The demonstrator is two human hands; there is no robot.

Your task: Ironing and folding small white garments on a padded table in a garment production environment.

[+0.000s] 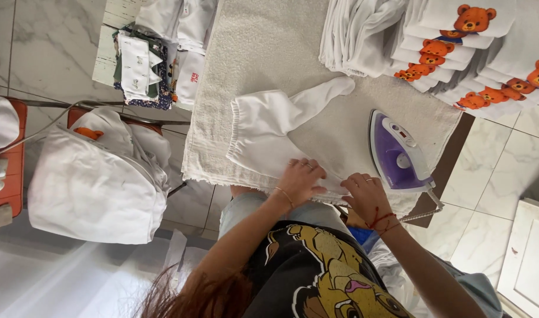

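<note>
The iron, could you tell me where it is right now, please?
The iron lies on the towel, just beyond the right hand, below the bear-print stacks.

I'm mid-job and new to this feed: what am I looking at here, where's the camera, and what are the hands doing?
There is one picture, from a camera worn on the person's head and looking down, so the scene appears upside down. There is no machine, just two bare hands. The left hand and right hand press flat on small white footed baby pants spread on a towel-covered ironing surface. Neither hand holds anything. A purple iron rests beside the right hand. Stacks of folded white clothes with bear prints lie beyond it.
</note>
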